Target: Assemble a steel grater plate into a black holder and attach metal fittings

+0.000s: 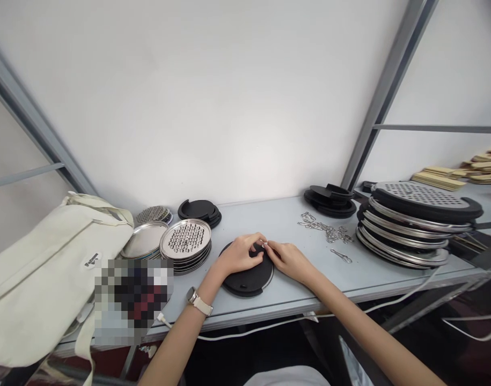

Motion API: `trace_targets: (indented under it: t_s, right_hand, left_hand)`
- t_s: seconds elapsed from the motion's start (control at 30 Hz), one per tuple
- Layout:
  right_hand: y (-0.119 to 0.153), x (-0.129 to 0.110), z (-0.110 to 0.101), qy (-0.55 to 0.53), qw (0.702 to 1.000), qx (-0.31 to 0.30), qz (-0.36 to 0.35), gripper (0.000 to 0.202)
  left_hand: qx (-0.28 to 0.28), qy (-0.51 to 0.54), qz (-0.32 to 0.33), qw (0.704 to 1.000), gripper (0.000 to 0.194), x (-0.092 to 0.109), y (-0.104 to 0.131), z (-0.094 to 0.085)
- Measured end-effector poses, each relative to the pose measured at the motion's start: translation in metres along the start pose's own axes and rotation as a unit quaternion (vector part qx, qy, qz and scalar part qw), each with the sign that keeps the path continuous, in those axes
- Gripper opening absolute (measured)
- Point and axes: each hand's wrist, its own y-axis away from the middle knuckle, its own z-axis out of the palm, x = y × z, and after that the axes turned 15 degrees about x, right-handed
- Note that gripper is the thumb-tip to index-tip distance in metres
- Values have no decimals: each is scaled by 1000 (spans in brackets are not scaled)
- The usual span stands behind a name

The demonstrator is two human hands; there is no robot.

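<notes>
A round black disc (pixel 247 279) with a thin metal edge lies flat on the grey table, under both hands. My left hand (pixel 241 253) rests over its upper part, thumb and fingers curled toward its far right edge. My right hand (pixel 287 258) meets it there, thumb and index finger pinched together. Something tiny and whitish shows between the fingertips, too small to name. To the left stands a stack of round metal grater plates (pixel 187 239). Small metal clips (pixel 328 229) lie in a loose pile to the right, with a single clip (pixel 341 255) nearer.
A cream bag (pixel 48 268) covers the table's left end. Black round holders (pixel 199 210) and more black holders (pixel 329 199) sit at the back. A tall stack of discs (pixel 414 225) stands right. A white cable (pixel 269 323) runs along the front edge.
</notes>
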Motion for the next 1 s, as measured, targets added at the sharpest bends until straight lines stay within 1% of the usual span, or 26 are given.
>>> trace_targets:
  t_s: [0.23, 0.57, 0.8, 1.0]
  right_hand:
    - [0, 1, 0, -5, 1000, 15, 11, 31]
    - [-1, 3, 3, 29, 999, -17, 3, 34]
    - [0, 3, 3, 29, 999, -22, -2, 23]
    - [0, 3, 4, 34, 999, -21, 4, 25]
  left_hand:
    - [-1, -19, -5, 1000, 32, -2, 1, 2]
    - [7, -38, -8, 999, 33, -2, 2, 1]
    - [4, -42, -3, 999, 31, -1, 2, 0]
    - [5, -47, -1, 999, 32, -1, 2, 0]
